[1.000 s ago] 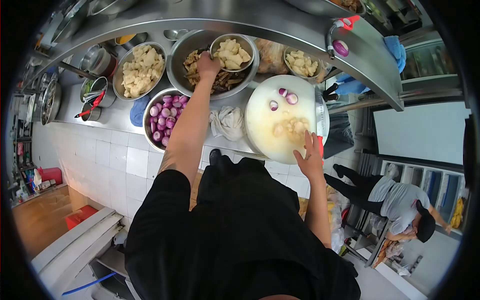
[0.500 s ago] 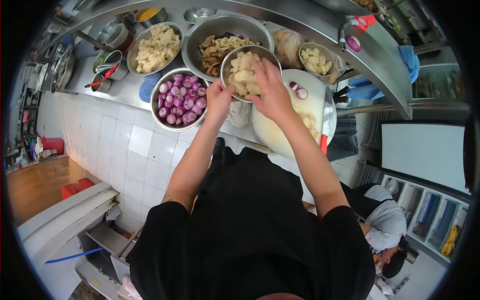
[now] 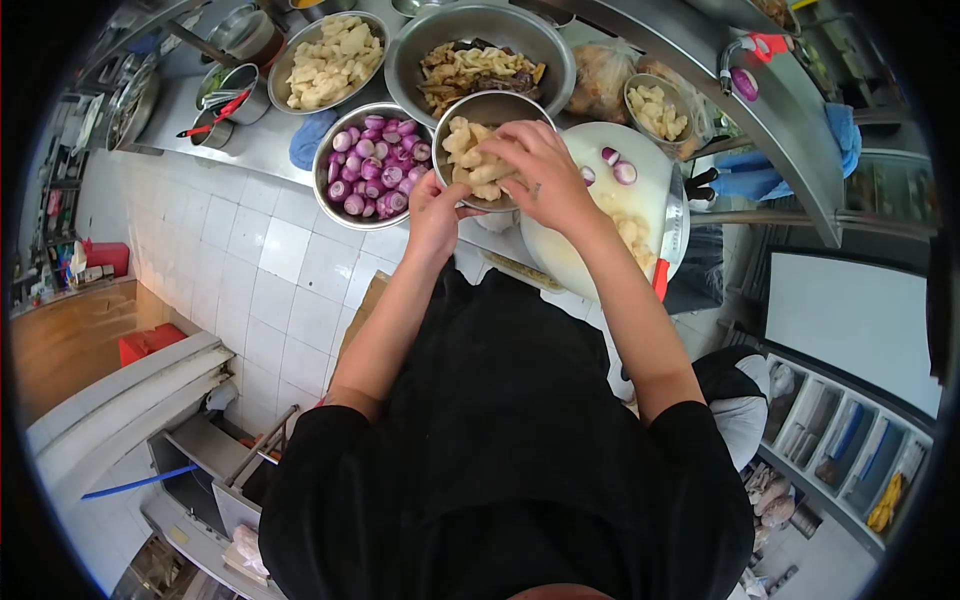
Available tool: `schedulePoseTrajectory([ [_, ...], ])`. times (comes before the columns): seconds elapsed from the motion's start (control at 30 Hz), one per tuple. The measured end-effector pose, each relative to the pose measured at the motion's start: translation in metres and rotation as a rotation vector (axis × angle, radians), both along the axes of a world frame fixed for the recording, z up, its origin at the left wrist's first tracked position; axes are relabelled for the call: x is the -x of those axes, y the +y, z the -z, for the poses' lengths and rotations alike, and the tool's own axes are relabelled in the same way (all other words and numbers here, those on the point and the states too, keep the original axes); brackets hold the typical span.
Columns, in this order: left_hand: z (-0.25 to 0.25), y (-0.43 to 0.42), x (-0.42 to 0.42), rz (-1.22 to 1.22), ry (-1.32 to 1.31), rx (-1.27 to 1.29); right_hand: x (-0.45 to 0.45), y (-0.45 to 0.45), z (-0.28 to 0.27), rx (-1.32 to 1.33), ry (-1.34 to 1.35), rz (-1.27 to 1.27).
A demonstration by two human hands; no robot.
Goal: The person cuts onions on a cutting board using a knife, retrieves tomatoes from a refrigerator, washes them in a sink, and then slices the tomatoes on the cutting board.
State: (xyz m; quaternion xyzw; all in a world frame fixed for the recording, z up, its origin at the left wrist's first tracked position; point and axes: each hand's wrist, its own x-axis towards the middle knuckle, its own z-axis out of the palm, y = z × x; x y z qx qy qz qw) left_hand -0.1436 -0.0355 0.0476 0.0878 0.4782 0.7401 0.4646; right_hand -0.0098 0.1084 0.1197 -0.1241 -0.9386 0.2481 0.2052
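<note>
My left hand (image 3: pixel 434 215) grips the near-left rim of a steel bowl (image 3: pixel 505 104). The bowl is tilted toward me and holds pale peeled chunks that look like ginger (image 3: pixel 464 150). Inside it, the fingers of my right hand (image 3: pixel 548 178) curl over some chunks, with the thumb near the rim; the fingertips are partly hidden. Just left sits a bowl of peeled red onions (image 3: pixel 372 170). Behind is a large steel bowl (image 3: pixel 425 50) with brown and pale chopped pieces. Under my right forearm lies a white cutting board (image 3: pixel 560 235) with chopped pale bits and onion halves (image 3: pixel 624 172).
A knife with a red handle (image 3: pixel 660 280) lies along the board's right edge. Behind stand a bowl of pale chunks (image 3: pixel 335 60), a plastic bag (image 3: pixel 600 85) and a smaller bowl (image 3: pixel 660 112). A steel shelf (image 3: pixel 790 130) overhangs the right side. Another person (image 3: pixel 740 400) is at lower right.
My right hand's fingers have gone from spread over the chunks to curled among them. My left hand still grips the bowl. The view has shifted, and the other person has moved partly out of sight.
</note>
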Motion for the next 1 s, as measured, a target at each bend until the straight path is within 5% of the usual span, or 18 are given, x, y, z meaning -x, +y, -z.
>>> schedulePoseTrajectory([
  [0.27, 0.005, -0.023, -0.008, 0.056, -0.041, 0.061, -0.052, -0.038, -0.008, -0.03, 0.142, 0.117],
  [0.47, 0.021, -0.058, 0.001, 0.05, -0.062, 0.092, -0.2, -0.011, 0.031, 0.422, 0.278, 0.986],
  [0.5, 0.021, -0.06, 0.002, 0.049, -0.06, 0.094, -0.232, -0.006, 0.047, 0.187, 0.235, 0.983],
  [0.63, 0.017, -0.062, 0.016, -0.047, -0.07, 0.061, -0.285, -0.037, 0.057, 0.532, 0.306, 1.062],
  [0.77, 0.011, -0.043, 0.072, -0.327, -0.035, 0.002, -0.271, -0.064, 0.057, 0.367, 0.225, 0.926],
  [1.0, 0.036, 0.003, 0.27, -0.733, 0.334, 0.009, -0.241, -0.085, 0.054, 0.487, 0.143, 0.869],
])
